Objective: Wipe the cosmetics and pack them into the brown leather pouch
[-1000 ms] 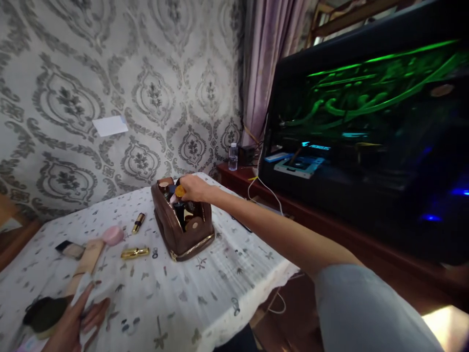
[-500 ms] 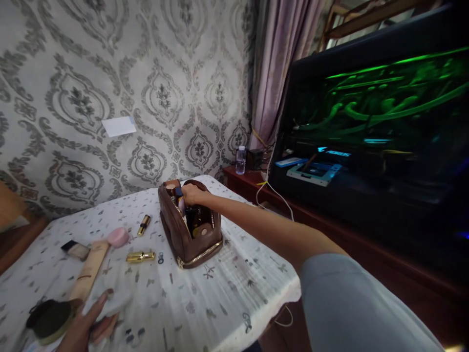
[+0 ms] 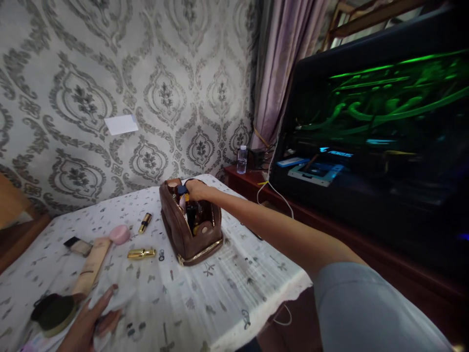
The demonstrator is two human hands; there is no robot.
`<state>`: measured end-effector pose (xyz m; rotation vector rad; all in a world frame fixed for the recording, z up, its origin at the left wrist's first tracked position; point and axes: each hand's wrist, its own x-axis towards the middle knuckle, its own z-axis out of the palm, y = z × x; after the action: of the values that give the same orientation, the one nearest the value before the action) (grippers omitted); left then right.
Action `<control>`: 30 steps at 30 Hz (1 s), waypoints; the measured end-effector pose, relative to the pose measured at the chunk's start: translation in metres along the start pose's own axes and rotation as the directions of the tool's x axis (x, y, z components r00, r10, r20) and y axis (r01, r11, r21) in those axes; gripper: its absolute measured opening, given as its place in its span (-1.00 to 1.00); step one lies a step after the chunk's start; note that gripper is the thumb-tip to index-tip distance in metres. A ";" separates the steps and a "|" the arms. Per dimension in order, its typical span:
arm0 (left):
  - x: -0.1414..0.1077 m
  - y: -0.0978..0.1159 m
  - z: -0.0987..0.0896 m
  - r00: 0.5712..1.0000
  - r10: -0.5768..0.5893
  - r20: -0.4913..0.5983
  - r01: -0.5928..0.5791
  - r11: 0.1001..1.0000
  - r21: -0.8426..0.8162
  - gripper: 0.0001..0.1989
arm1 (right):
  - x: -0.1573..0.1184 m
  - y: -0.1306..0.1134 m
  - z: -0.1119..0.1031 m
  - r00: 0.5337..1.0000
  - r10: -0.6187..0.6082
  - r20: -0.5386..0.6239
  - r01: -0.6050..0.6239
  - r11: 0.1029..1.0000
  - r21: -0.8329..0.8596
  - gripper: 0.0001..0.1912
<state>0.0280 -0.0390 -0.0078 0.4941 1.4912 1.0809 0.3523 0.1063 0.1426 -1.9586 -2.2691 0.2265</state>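
Note:
My right hand (image 3: pixel 195 190) reaches into the open top of a brown cosmetic bag (image 3: pixel 176 230). Its fingers are bent together and point down inside; what they hold, if anything, is hidden. Beside them a dark blue cap (image 3: pixel 182 189) shows among several bottles in the bag. At the lower left, my left hand (image 3: pixel 86 320) hovers low over or rests on the table, fingers apart. Near it lie a round dark compact (image 3: pixel 54 313) and a beige tube (image 3: pixel 93 264). A pink round case (image 3: pixel 119 234) touches or nearly touches the tube's far end.
A gold lipstick tube (image 3: pixel 141 253), a black-and-gold one (image 3: pixel 145 222) and a small black-capped bottle (image 3: pixel 78 246) lie on the patterned tablecloth (image 3: pixel 205 308). Right of the table stand a clear bottle (image 3: pixel 242 160) and a large dark screen (image 3: pixel 377 146) on a red cabinet; a white cable (image 3: pixel 280 198) hangs there.
The view has shifted slightly. My right hand has moved a little right within the bag's opening, and the blue cap beside it now leans more. The left hand looks much the same.

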 end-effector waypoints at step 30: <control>0.048 0.084 0.006 0.618 0.704 0.350 -0.610 0.149 0.778 -0.76 | -0.102 -0.096 0.134 0.798 -0.425 -0.426 0.601 0.597 0.531 -0.78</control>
<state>0.0002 0.0423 0.0372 2.0544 1.8978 0.8868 0.2475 -0.0116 0.0304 -0.8664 -2.0733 0.5594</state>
